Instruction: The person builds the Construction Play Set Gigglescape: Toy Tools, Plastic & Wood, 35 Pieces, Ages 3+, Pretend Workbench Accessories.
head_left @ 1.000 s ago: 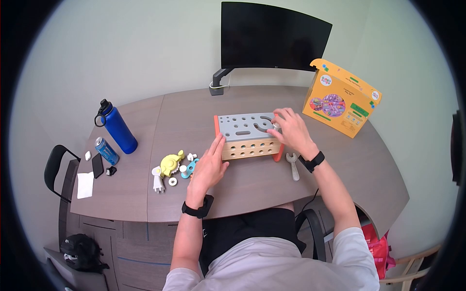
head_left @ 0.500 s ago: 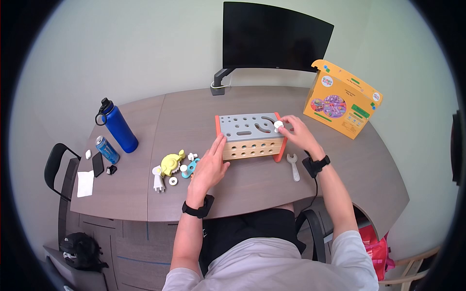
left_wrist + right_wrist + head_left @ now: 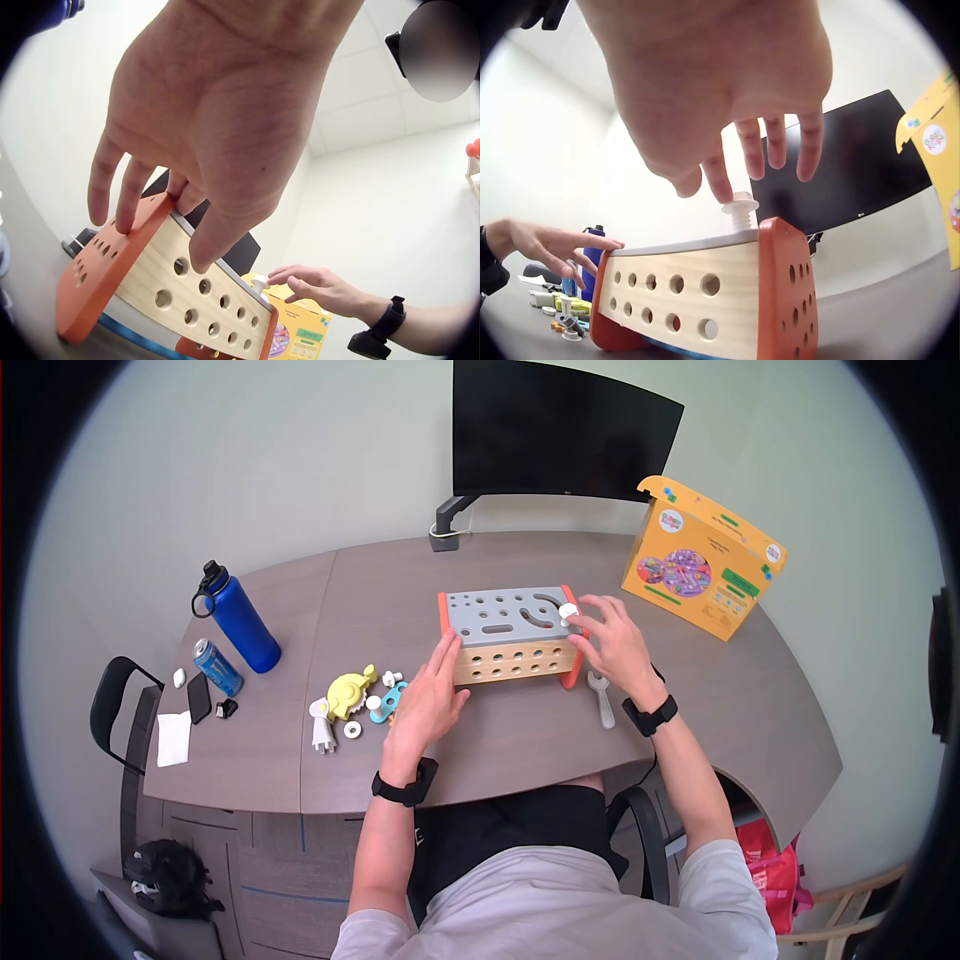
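A toy workbench [image 3: 515,639] with a grey slotted top, a wooden front full of round holes and orange-red ends stands before me. My left hand [image 3: 425,705] rests at its left end, fingers extended over the end panel [image 3: 124,266] and the top edge. At the top's right end a white plastic screw [image 3: 740,215] stands upright, its threads partly showing above the surface. My right hand [image 3: 620,652] hovers over that corner. Its index fingertip touches the screw's head, while the thumb is apart from it and the other fingers hang loosely.
A grey toy wrench [image 3: 602,700] lies right of the workbench. On the left are a yellow toy piece [image 3: 349,695], a blue piece [image 3: 388,705] and a white ring [image 3: 353,729]. Farther off stand a blue bottle [image 3: 245,625], a can [image 3: 217,667], a monitor [image 3: 565,430] and a yellow box [image 3: 690,560].
My right hand has drawn back rightward from covering the screw, exposing its white head, and its fingers have spread and shifted around it. My left hand has stayed on the workbench.
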The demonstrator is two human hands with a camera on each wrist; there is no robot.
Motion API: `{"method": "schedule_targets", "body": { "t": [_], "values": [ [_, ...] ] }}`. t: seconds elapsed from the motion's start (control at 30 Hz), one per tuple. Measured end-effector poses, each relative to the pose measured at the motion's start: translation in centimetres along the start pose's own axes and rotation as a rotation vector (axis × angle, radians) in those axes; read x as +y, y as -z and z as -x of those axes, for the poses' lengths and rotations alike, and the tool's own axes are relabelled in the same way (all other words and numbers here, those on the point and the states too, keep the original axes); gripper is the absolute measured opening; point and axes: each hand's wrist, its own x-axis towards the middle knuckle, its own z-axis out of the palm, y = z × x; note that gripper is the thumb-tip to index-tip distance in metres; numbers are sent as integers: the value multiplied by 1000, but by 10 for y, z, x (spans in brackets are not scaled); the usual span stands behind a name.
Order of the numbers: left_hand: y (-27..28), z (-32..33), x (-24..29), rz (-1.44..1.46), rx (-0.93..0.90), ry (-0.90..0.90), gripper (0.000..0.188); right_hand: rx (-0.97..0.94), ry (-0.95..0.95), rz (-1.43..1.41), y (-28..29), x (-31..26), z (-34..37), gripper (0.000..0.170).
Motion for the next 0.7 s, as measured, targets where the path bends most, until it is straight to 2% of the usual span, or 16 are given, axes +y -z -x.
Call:
{"method": "schedule_targets", "body": {
  "t": [0.13,0.47,0.53,0.57,0.63,0.7],
  "values": [
    [-1,-1,-2,0,5,-18,87,3,74,45,-8,2,-9,29],
    [0,0,-2,1,7,-21,87,-53,70,76,-16,6,-35,31],
    [0,0,-2,-1,8,-22,87,-178,-4,40,-16,13,-43,33],
    [1,0,-1,5,3,-15,87,-179,-7,41,-16,19,-48,33],
    [1,-1,0,12,-4,-10,87,-361,-201,-135,-15,30,-52,35],
    [0,-1,-2,19,7,-17,86,-358,-193,-169,-15,41,-44,35]
  ]
}}
